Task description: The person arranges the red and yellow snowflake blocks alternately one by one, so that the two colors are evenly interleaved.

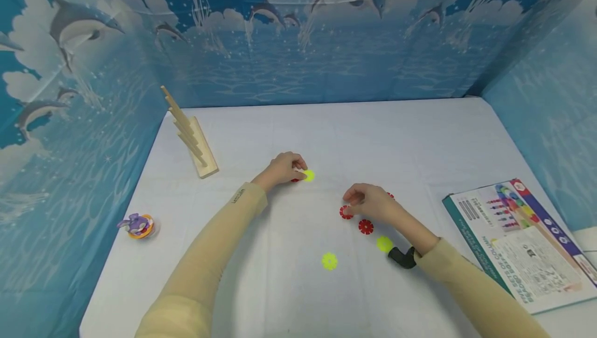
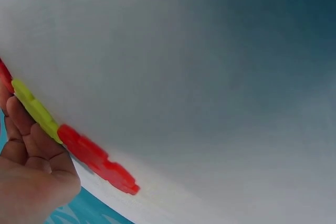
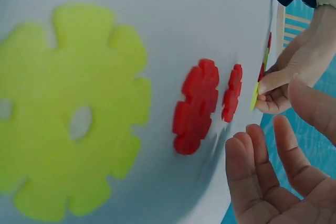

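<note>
Currently, dolphin-printed curtains (image 1: 261,63) are enclosing a white table (image 1: 280,130) at the back and sides. Toward the far left a wooden peg stand (image 1: 198,141) is resting upright, and nearer the edge a purple toy (image 1: 136,223) with an orange ring is sitting. On the right a printed box (image 1: 522,244) is lying flat, the right sleeve (image 1: 471,286) passing just beside it. A black piece (image 1: 402,258) on the right wrist is hanging beside a yellow disc (image 1: 384,244), and the right hand (image 1: 373,204) is mostly covering one red disc (image 1: 391,195). Counting notched discs, the head view is showing four red and three yellow. By the left hand (image 1: 285,167), though, the right wrist view is revealing a row of two red and two yellow, making nine that can be told: five red, four yellow. Apart from that row, three red and two yellow are lying around and below the right hand. Thumb and fingers of the left hand are pinching the row's end yellow disc (image 1: 309,175), a red one just beside it. Loosely bent and spread, the right hand's fingers are holding nothing, hovering near another red disc (image 1: 346,212).
</note>
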{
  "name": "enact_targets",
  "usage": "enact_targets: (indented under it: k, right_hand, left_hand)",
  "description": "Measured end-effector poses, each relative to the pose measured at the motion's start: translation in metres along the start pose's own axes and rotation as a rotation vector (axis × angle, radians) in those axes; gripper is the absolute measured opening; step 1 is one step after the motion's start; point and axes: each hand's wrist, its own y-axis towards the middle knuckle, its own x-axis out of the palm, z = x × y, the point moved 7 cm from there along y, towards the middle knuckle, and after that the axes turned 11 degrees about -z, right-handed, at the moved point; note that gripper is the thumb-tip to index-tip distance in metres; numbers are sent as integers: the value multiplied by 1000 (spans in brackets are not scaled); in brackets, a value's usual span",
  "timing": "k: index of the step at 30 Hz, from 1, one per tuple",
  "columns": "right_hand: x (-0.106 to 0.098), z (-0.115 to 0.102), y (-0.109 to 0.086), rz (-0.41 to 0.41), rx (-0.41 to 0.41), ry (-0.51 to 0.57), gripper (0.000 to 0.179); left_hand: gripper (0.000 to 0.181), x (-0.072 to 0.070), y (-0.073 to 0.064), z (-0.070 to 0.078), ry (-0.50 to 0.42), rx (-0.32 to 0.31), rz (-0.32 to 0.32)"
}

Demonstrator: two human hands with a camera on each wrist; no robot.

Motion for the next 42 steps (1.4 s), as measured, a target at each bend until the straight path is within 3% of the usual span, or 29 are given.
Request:
enact_targets:
  k: [20,42]
  right_hand:
    - [12,6,8,50,9,-84,29]
    - [13,6,7,3,38,-55,23]
  left_hand:
    - [22,-1,0,0,8,10,-9]
    - [20,0,-1,-1,0,5,-12]
